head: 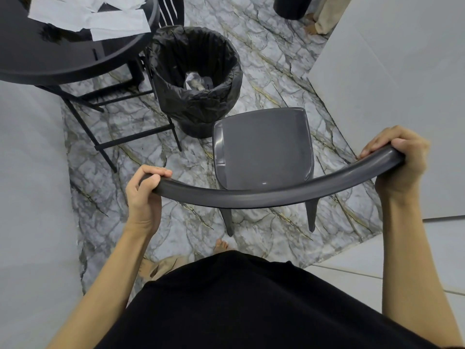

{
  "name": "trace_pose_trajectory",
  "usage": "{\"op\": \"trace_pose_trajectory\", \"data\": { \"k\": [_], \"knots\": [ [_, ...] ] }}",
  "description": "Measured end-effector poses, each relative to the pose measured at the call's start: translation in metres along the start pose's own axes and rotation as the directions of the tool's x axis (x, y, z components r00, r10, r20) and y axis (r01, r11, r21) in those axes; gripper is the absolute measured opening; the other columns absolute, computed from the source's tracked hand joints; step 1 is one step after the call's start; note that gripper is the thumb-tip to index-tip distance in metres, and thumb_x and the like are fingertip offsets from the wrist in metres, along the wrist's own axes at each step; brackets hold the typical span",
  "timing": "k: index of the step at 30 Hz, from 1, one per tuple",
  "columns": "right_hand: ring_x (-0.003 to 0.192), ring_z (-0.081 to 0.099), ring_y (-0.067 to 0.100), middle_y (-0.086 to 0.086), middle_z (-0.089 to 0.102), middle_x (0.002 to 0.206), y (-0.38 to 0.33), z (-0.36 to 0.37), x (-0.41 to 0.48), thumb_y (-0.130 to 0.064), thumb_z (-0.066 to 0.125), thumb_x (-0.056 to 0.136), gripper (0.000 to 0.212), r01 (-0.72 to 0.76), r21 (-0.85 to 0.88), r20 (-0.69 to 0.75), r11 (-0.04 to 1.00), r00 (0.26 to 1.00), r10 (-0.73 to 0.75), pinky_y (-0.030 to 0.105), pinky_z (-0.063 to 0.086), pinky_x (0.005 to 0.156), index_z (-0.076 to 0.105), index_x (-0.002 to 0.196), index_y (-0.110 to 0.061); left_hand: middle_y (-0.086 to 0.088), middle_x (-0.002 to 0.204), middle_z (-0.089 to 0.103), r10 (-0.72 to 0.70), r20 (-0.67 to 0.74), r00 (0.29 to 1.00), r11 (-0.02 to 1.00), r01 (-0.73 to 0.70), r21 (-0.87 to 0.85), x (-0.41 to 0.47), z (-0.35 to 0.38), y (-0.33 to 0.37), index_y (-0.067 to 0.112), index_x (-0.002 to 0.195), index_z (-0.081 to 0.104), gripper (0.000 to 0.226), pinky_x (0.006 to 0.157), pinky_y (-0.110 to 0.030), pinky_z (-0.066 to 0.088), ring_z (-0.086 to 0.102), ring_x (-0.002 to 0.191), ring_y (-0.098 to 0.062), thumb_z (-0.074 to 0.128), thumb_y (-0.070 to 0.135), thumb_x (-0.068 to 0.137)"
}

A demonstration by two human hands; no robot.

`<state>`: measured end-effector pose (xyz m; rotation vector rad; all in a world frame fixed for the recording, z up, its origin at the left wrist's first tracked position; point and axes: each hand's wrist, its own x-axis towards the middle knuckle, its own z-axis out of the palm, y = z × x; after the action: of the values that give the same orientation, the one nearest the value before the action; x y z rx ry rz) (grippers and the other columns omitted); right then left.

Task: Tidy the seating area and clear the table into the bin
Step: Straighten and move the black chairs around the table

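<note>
A dark grey plastic chair (263,149) stands on the marble floor right in front of me. My left hand (144,195) grips the left end of its curved backrest rail, and my right hand (400,162) grips the right end. Beyond the seat stands a round bin (196,71) lined with a black bag, with some crumpled white waste at its bottom. At the upper left is a round black table (63,64) with several white paper sheets (100,13) lying on it.
The table's black metal legs (108,144) spread across the floor left of the bin. A black slatted chair back (171,8) rises behind the table. Another person's bare feet (312,23) and a dark round object (292,6) are at the top right. Grey panels flank both sides.
</note>
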<state>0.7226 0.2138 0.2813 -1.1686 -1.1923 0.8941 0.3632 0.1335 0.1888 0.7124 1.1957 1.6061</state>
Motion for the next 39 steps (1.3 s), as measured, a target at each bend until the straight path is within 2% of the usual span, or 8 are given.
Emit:
{"op": "trace_pose_trajectory", "data": {
  "k": [3,7,12,17,24,30,35,39],
  "knots": [
    [0.046,0.041,0.024,-0.009,0.056,0.042,0.0,0.003,-0.001,-0.025,0.041,0.058,0.025,-0.002,0.028,-0.032,1.0,0.999,0.003,0.043,0.022,0.048,0.062,0.046,-0.024,0.009,0.061,0.066,0.011,-0.039,0.999,0.999,-0.013,-0.04,0.015,0.007,0.008,0.026,0.055,0.063,0.008,0.071,-0.026,0.039,0.052,0.071,-0.013,0.055,0.025,0.057],
    [0.052,0.036,0.025,-0.007,0.056,0.042,-0.003,0.01,0.004,-0.029,0.042,0.058,0.024,-0.016,0.083,-0.098,0.996,0.995,0.024,0.044,0.017,0.053,0.062,0.046,-0.023,0.009,0.057,0.064,0.068,-0.065,0.996,0.996,-0.071,-0.049,0.044,0.021,0.029,0.024,0.052,0.061,0.008,0.064,-0.02,0.039,0.051,0.066,-0.01,0.053,0.025,0.055],
    [0.049,0.04,0.016,-0.01,0.055,0.042,-0.008,0.025,0.017,-0.031,0.043,0.057,0.023,-0.021,0.165,-0.124,0.986,0.991,0.042,0.036,0.02,0.052,0.062,0.044,-0.024,0.007,0.056,0.062,0.11,-0.095,0.989,0.993,-0.113,-0.029,0.066,0.026,0.056,0.022,0.051,0.059,0.01,0.06,-0.019,0.041,0.05,0.063,-0.011,0.051,0.023,0.056],
    [0.048,0.043,0.011,-0.009,0.056,0.044,0.002,0.06,0.027,-0.032,0.043,0.056,0.024,-0.067,0.226,-0.036,0.972,0.996,0.077,0.027,0.028,0.049,0.062,0.045,-0.022,0.002,0.063,0.056,0.141,-0.202,0.969,0.99,-0.143,0.004,0.071,0.0,0.077,0.024,0.046,0.06,0.03,0.064,-0.022,0.035,0.047,0.067,-0.011,0.041,0.013,0.065],
    [0.047,0.042,0.009,-0.009,0.054,0.044,0.006,0.147,0.034,-0.033,0.045,0.054,0.022,-0.11,0.291,0.116,0.95,0.99,0.079,0.028,0.027,0.049,0.061,0.044,-0.021,0.011,0.051,0.061,0.261,-0.326,0.909,0.964,-0.265,0.033,0.069,-0.064,0.121,0.025,0.043,0.059,0.038,0.064,-0.015,0.04,0.051,0.064,-0.007,0.037,0.009,0.068],
    [0.049,0.045,0.009,-0.008,0.056,0.046,0.004,0.228,0.046,-0.031,0.046,0.056,0.022,-0.133,0.371,0.239,0.919,0.97,0.044,0.025,0.033,0.051,0.061,0.046,-0.019,0.008,0.054,0.057,0.354,-0.451,0.819,0.929,-0.363,0.07,0.075,-0.123,0.157,0.025,0.045,0.056,0.019,0.065,-0.02,0.038,0.05,0.064,-0.01,0.046,0.018,0.06],
    [0.052,0.045,0.01,-0.008,0.056,0.046,0.009,0.289,0.05,-0.03,0.047,0.057,0.023,-0.157,0.407,0.315,0.9,0.949,0.023,0.027,0.033,0.055,0.062,0.045,-0.02,0.009,0.051,0.057,0.396,-0.492,0.775,0.906,-0.417,0.073,0.086,-0.163,0.176,0.025,0.044,0.053,0.02,0.066,-0.019,0.039,0.052,0.062,-0.009,0.045,0.015,0.059],
    [0.052,0.044,0.01,-0.007,0.054,0.046,0.033,0.323,0.045,-0.027,0.048,0.06,0.022,-0.209,0.293,0.362,0.933,0.927,0.094,0.024,0.034,0.053,0.059,0.043,-0.018,0.009,0.047,0.058,0.278,-0.543,0.792,0.959,-0.264,0.105,0.094,-0.197,0.157,0.022,0.043,0.054,0.007,0.063,-0.018,0.041,0.053,0.057,-0.006,0.052,0.023,0.049]
  ]
}}
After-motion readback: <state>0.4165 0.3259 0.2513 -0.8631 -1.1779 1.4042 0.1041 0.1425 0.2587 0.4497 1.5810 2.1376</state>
